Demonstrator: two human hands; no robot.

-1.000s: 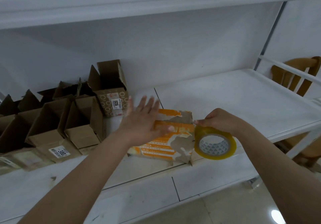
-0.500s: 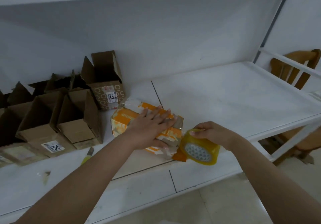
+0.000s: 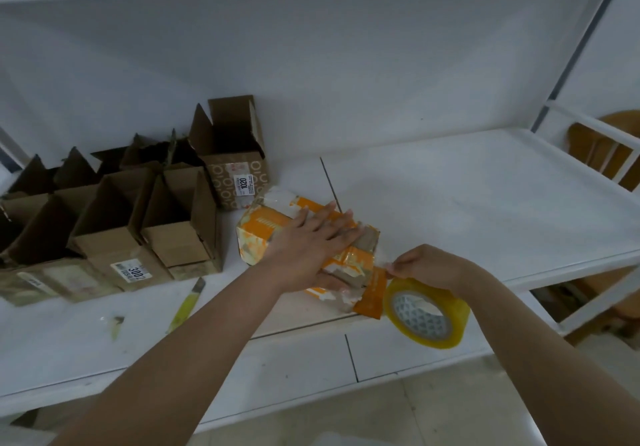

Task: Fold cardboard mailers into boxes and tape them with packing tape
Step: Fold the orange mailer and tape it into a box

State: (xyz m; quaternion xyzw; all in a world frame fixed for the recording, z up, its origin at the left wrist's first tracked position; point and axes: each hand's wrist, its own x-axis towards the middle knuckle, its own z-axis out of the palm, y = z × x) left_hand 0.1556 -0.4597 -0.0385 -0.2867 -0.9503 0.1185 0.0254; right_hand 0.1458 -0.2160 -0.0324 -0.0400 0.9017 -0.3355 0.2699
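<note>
Box [image 3: 263, 237] now flat under left hand [image 3: 304, 244], lower than before

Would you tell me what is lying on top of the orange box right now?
The left hand lies flat on the orange box, fingers straight. Torn orange wrap shows around it; the part under the palm is hidden.

The orange-and-white printed cardboard box [image 3: 304, 234] shows grey-brown torn patches. The roll of translucent yellow packing tape [image 3: 427, 314] has a white core with a grey triangle pattern. The open brown cardboard boxes [image 3: 145, 224] toward the white shelf board's [image 3: 467, 196] left edge carry white labels with black digits; the rearmost box [image 3: 239, 175] bears a white ring pattern. The slim utility knife [image 3: 185, 307] is yellow.
</note>
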